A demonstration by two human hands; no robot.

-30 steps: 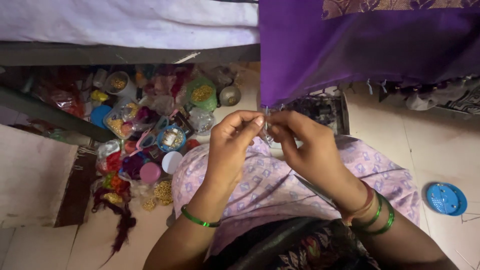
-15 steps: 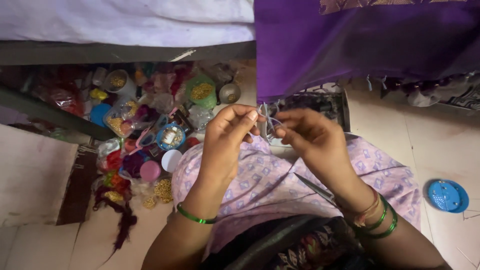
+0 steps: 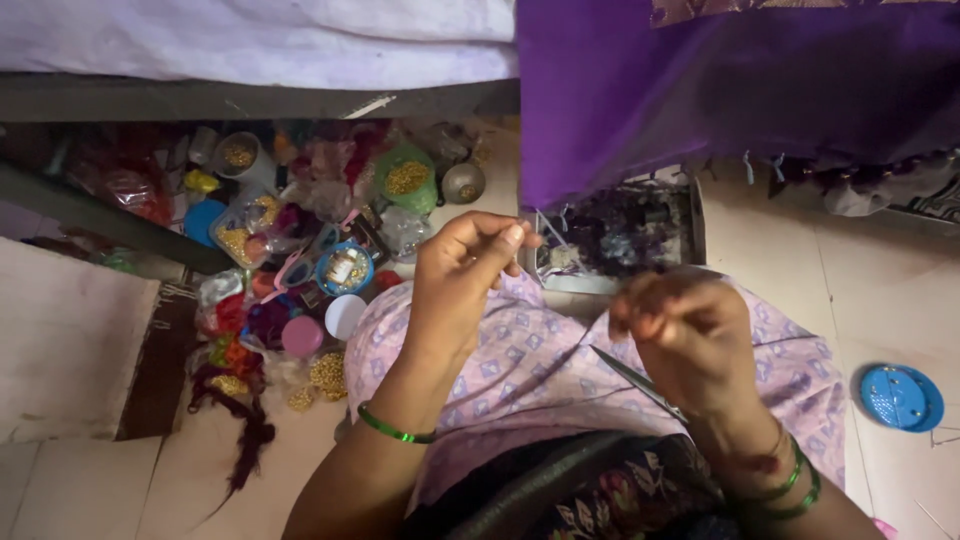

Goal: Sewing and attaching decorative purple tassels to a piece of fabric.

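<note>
My left hand (image 3: pixel 465 275) is raised over my lap, thumb and forefinger pinched on the edge of the hanging purple cloth (image 3: pixel 730 90), where a thin thread seems to run. My right hand (image 3: pixel 685 335) sits lower and to the right, fingers curled shut as if pinching a fine thread or needle; the item itself is too small to make out. A pair of scissors (image 3: pixel 630 370) lies on my pink patterned lap (image 3: pixel 540 370) just beside the right wrist.
A heap of small pots, bags and lids of beads (image 3: pixel 300 250) covers the floor on the left. A tray of dark beads (image 3: pixel 625 235) lies under the cloth. A blue round lid (image 3: pixel 902 397) rests on the tiles at right. A bench edge (image 3: pixel 250 95) runs along the top.
My hands were together in front of me. They have drawn apart: the right hand has pulled down and to the right, while the left stays up by the cloth edge.
</note>
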